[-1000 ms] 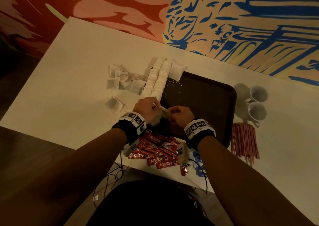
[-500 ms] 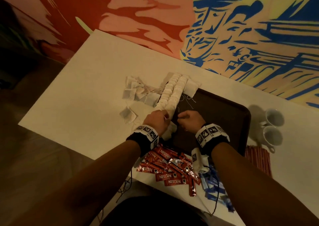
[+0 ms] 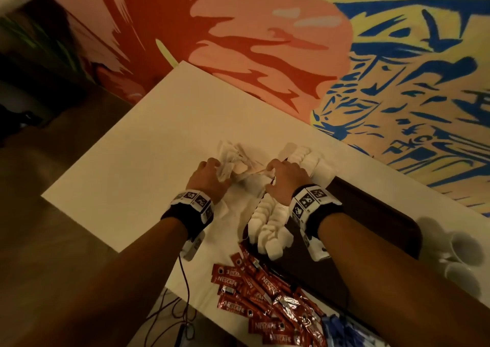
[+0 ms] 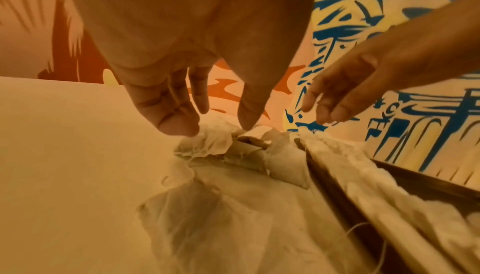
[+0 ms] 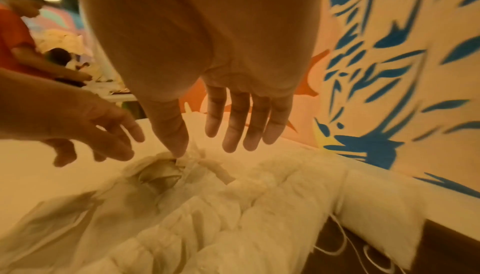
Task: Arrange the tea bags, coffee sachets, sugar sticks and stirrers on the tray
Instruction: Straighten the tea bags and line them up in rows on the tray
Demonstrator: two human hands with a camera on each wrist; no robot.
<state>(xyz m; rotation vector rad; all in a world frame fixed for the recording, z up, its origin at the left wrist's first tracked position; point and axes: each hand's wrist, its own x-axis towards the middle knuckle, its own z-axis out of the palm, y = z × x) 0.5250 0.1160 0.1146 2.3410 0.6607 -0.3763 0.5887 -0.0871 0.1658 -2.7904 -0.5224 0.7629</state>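
Several loose tea bags (image 3: 238, 162) lie in a crumpled pile on the white table, left of the dark brown tray (image 3: 376, 214). My left hand (image 3: 210, 171) reaches into the pile's left side, its straight fingers (image 4: 179, 126) and thumb touching a bag (image 4: 207, 144) without pinching it. My right hand (image 3: 277, 175) hovers at the pile's right side with straight fingers (image 5: 231, 138); only its thumb tip touches a bag (image 5: 161, 173). Two rows of tea bags (image 3: 270, 227) run along the tray's left edge. Red coffee sachets (image 3: 265, 293) and blue sugar sticks (image 3: 339, 328) lie near the table's front edge.
Two white cups (image 3: 464, 251) stand on the table right of the tray. A painted wall (image 3: 291, 54) rises right behind the table. Bare tabletop (image 3: 138, 177) stretches left of the pile. A cable (image 3: 185, 288) hangs off the front edge. A person in orange (image 5: 13, 37) sits far off to the left.
Both hands left the near end of the tea bag rows, where they held a bag, and moved back and left to the loose pile. Neither holds anything now.
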